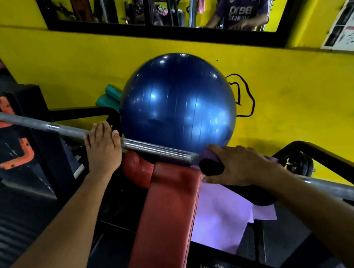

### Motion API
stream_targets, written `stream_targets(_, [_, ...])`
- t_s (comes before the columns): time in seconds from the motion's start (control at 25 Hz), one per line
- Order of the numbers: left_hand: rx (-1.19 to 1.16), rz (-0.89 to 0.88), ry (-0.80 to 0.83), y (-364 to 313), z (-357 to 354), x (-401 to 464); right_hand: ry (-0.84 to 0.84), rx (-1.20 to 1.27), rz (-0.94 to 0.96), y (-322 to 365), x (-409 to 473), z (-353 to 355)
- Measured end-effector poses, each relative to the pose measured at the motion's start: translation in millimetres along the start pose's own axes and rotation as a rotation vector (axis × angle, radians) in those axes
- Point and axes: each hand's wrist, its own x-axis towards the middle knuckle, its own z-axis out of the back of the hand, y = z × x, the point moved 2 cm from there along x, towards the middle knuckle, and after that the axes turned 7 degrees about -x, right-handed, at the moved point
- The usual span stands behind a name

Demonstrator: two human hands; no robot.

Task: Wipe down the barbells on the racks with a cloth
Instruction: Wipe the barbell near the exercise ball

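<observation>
A steel barbell [156, 150] runs from the upper left to the lower right across a rack, above a red bench. My left hand [102, 150] lies over the bar left of centre, fingers curled round it. My right hand [238, 165] grips the bar right of centre through a purple cloth [222, 218]. The cloth wraps the bar under my fingers and its loose end hangs down beside the bench. The bar under my right hand is hidden by the cloth.
A red padded bench [165, 222] lies below the bar. A large blue exercise ball [177, 103] sits behind it against the yellow wall [299, 99]. Black rack with orange hooks [21, 154] at left. A mirror [158, 4] above reflects a person in a purple shirt.
</observation>
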Motion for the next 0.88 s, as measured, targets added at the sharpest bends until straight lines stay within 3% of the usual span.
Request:
stream_targets(0.12, [-0.01, 0.009, 0.008, 2.1, 0.2, -1.9, 0.07, -0.045, 0.064, -21.8, -12.0, -2.2])
stream_targets(0.28, [-0.016, 0.002, 0.029, 5.8, -1.1, 0.6, -0.007, -0.132, 0.18, -24.2, -22.9, 1.6])
stream_targets(0.6, [-0.02, 0.012, 0.037, 7.4, -1.6, 0.2, -0.142, -0.166, 0.277, 80.0, 67.5, 5.1])
stream_targets(0.8, [-0.019, 0.002, 0.047, 8.8, -1.8, 0.4, -0.077, -0.152, 0.165, 14.4, 10.7, -1.3])
stream_targets(0.88, [-0.032, 0.014, 0.035, 9.2, -6.2, 0.5, -0.042, -0.266, 0.141, -8.1, -16.3, -5.2])
